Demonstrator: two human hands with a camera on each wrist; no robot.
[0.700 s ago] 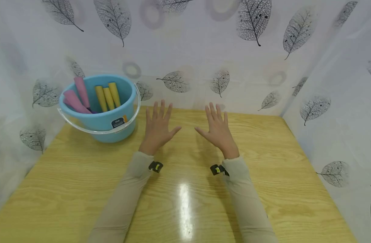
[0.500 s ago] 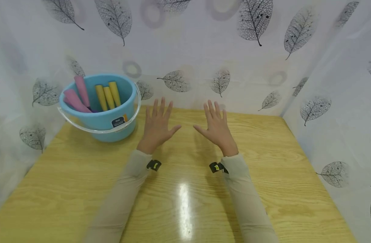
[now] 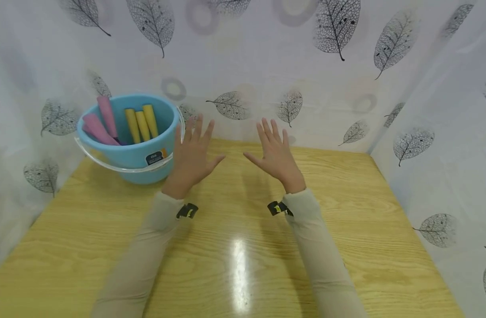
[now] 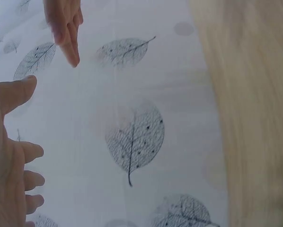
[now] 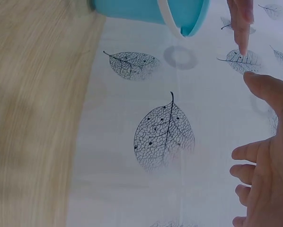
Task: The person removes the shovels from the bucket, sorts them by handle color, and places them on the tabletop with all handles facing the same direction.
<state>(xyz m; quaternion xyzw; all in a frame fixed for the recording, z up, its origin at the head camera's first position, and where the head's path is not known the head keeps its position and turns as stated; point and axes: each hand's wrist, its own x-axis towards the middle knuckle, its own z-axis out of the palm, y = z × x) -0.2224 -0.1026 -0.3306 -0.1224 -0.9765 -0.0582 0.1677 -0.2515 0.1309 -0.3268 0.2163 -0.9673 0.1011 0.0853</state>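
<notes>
Both hands hover over the table with fingers spread and nothing in them. The left hand [image 3: 191, 159] overlaps the right side of a light blue bucket [image 3: 131, 154] in the head view. To its right, across a gap, is the right hand [image 3: 278, 161], palm down. Inside the bucket stand several yellow rolls [image 3: 141, 123] and some pink rolls [image 3: 104, 119], with something purple low among them. The bucket's clear handle [image 3: 119, 168] hangs down across its front. From the right wrist, the bucket [image 5: 132, 10] shows at the top edge.
The wood-grain table [image 3: 235, 212] has a bright light reflection down its middle. A white curtain [image 3: 251, 66] with leaf prints rises behind the table and along both sides. Dark wrist cameras sit at both cuffs, such as the left camera [image 3: 187, 210].
Both hands have moved left and slightly farther away, the left one more, so that it now overlaps the bucket's edge. Fingers stay spread. The bucket has stayed in place.
</notes>
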